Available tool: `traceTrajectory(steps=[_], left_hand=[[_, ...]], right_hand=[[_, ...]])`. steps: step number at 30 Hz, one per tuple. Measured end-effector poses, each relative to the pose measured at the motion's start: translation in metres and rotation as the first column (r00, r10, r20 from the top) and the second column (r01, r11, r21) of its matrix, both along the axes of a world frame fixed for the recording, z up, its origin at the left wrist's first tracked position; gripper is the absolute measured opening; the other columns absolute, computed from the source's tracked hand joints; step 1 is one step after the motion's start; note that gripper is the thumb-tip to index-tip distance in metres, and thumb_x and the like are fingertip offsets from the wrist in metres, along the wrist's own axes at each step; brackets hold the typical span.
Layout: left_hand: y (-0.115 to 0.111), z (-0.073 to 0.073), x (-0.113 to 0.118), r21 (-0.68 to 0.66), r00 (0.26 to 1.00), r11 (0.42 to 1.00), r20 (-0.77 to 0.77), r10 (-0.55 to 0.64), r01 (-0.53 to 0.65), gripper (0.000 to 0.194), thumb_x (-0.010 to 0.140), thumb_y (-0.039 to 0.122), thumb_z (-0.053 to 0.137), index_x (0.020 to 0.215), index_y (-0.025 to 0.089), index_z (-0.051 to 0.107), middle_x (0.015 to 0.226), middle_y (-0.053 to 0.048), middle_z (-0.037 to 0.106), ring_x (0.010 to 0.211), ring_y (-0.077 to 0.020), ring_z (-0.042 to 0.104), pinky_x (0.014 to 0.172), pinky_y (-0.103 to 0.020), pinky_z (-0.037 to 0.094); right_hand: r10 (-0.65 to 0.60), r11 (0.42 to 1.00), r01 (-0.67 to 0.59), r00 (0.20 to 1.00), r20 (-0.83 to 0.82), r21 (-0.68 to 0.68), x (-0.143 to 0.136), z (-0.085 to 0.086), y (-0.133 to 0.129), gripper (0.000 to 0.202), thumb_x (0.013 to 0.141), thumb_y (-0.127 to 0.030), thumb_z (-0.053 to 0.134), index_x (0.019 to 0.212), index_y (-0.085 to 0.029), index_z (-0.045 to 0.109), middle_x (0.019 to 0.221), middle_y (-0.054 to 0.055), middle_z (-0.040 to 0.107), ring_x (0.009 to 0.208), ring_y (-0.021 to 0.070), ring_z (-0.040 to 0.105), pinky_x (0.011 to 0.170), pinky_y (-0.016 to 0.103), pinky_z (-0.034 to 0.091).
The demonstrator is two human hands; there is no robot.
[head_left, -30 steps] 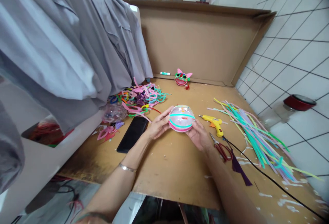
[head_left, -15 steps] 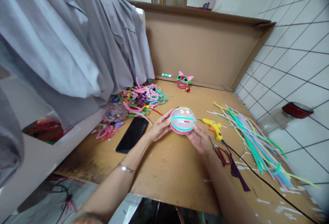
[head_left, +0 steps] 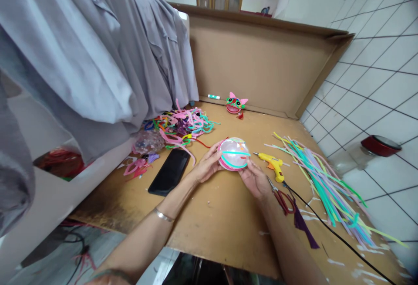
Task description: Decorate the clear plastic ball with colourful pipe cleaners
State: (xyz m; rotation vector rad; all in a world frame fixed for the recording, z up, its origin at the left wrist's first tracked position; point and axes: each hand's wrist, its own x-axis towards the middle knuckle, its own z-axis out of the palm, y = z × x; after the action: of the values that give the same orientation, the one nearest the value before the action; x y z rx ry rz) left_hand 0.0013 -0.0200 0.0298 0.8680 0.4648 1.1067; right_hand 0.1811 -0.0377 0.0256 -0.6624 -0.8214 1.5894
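Between my two hands is a clear plastic ball (head_left: 234, 159) with turquoise and pink strips around it, held above the table. My left hand (head_left: 209, 163) grips its left side, and my right hand (head_left: 254, 178) has its fingers against the lower right side. Right of my right hand lie a yellow glue gun (head_left: 273, 165) with a black cord and red-handled scissors (head_left: 283, 198). A purple tassel (head_left: 303, 226) is beside the scissors. To the left of my left hand a black phone (head_left: 170, 171) lies flat.
Pipe cleaners in pastel colours (head_left: 323, 180) lie in a bundle at the right; a tangled colourful pile (head_left: 183, 123) is at the left. A small decorated animal head (head_left: 235, 103) and a marker (head_left: 214, 96) are by the cardboard wall (head_left: 261, 62). Grey cloth (head_left: 107, 49) hangs at left.
The ball has turned and tilted slightly in my hands, so its turquoise strips now slant differently. Both hands stay on it. The whole view has shifted a little.
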Motion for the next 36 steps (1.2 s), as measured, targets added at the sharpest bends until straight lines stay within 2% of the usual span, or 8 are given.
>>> traceTrajectory(steps=[5, 13, 18, 20, 22, 24, 27, 36], left_hand=[[-0.001, 0.003, 0.001, -0.016, 0.997, 0.998, 0.024, 0.068, -0.068, 0.054, 0.076, 0.04, 0.07, 0.125, 0.027, 0.051, 0.14, -0.009, 0.049, 0.119, -0.0296, 0.054, 0.094, -0.05, 0.049], [0.002, 0.001, -0.001, -0.005, 0.995, 0.995, -0.002, 0.102, -0.102, 0.054, 0.074, 0.041, 0.071, 0.122, 0.026, 0.05, 0.137, -0.009, 0.052, 0.112, -0.0275, 0.057, 0.087, -0.045, 0.053], [0.003, 0.0, -0.001, 0.011, 0.979, 0.984, -0.098, 0.179, -0.178, 0.056, 0.073, 0.043, 0.071, 0.123, 0.026, 0.052, 0.128, -0.007, 0.057, 0.098, -0.0227, 0.061, 0.08, -0.038, 0.053], [0.003, -0.002, 0.0, 0.081, 0.952, 0.97, -0.19, 0.239, -0.228, 0.056, 0.073, 0.043, 0.071, 0.122, 0.024, 0.054, 0.123, -0.007, 0.059, 0.097, -0.0221, 0.06, 0.083, -0.036, 0.052], [0.003, -0.004, -0.001, 0.213, 0.906, 0.942, -0.284, 0.313, -0.259, 0.053, 0.073, 0.042, 0.072, 0.119, 0.021, 0.057, 0.12, -0.007, 0.061, 0.103, -0.0234, 0.058, 0.09, -0.035, 0.048], [0.002, -0.004, -0.001, 0.33, 0.866, 0.914, -0.355, 0.352, -0.237, 0.051, 0.074, 0.041, 0.071, 0.118, 0.019, 0.059, 0.12, -0.007, 0.062, 0.108, -0.0253, 0.056, 0.096, -0.034, 0.044], [0.0, -0.002, -0.002, 0.393, 0.831, 0.907, -0.445, 0.333, -0.153, 0.051, 0.076, 0.042, 0.068, 0.121, 0.019, 0.059, 0.121, -0.009, 0.063, 0.109, -0.0274, 0.057, 0.096, -0.036, 0.045], [-0.004, 0.002, -0.002, 0.438, 0.779, 0.899, -0.552, 0.299, -0.034, 0.055, 0.078, 0.044, 0.064, 0.126, 0.016, 0.056, 0.125, -0.011, 0.061, 0.113, -0.0269, 0.058, 0.099, -0.039, 0.045]], right_hand=[[0.038, 0.999, -0.038, 0.999, 0.021, 0.003, -0.004, 0.0, -0.002, 0.025, 0.075, -0.031, 0.072, 0.098, -0.023, 0.069, 0.111, 0.005, 0.07, 0.11, 0.0223, 0.061, 0.104, 0.044, 0.044], [0.039, 0.999, -0.04, 0.998, 0.049, 0.014, -0.003, 0.001, -0.001, 0.039, 0.07, -0.026, 0.076, 0.108, -0.027, 0.065, 0.12, 0.003, 0.065, 0.108, 0.0201, 0.06, 0.103, 0.041, 0.045], [-0.104, 0.995, 0.103, 0.988, 0.115, 0.016, 0.003, -0.004, 0.002, 0.049, 0.066, -0.024, 0.077, 0.113, -0.028, 0.061, 0.122, 0.004, 0.062, 0.114, 0.0206, 0.058, 0.105, 0.041, 0.042], [-0.193, 0.98, 0.182, 0.97, 0.148, 0.085, 0.006, -0.005, 0.002, 0.055, 0.068, -0.026, 0.077, 0.119, -0.029, 0.058, 0.127, 0.004, 0.059, 0.122, 0.021, 0.053, 0.11, 0.042, 0.036], [-0.245, 0.96, 0.207, 0.947, 0.207, 0.19, 0.01, -0.002, 0.0, 0.063, 0.068, -0.027, 0.078, 0.127, -0.032, 0.053, 0.136, 0.004, 0.053, 0.131, 0.0217, 0.045, 0.115, 0.044, 0.029], [-0.251, 0.949, 0.171, 0.92, 0.303, 0.265, 0.013, 0.003, -0.003, 0.073, 0.066, -0.025, 0.08, 0.132, -0.033, 0.049, 0.144, 0.004, 0.046, 0.139, 0.0234, 0.036, 0.117, 0.047, 0.022], [-0.204, 0.958, 0.091, 0.883, 0.424, 0.272, 0.013, 0.01, -0.008, 0.079, 0.063, -0.023, 0.083, 0.133, -0.032, 0.05, 0.149, 0.004, 0.041, 0.142, 0.0262, 0.03, 0.118, 0.049, 0.02], [-0.104, 0.981, 0.011, 0.874, 0.475, 0.194, 0.004, 0.012, -0.009, 0.08, 0.062, -0.036, 0.082, 0.135, -0.025, 0.049, 0.143, 0.009, 0.048, 0.131, 0.0293, 0.046, 0.109, 0.044, 0.038]])
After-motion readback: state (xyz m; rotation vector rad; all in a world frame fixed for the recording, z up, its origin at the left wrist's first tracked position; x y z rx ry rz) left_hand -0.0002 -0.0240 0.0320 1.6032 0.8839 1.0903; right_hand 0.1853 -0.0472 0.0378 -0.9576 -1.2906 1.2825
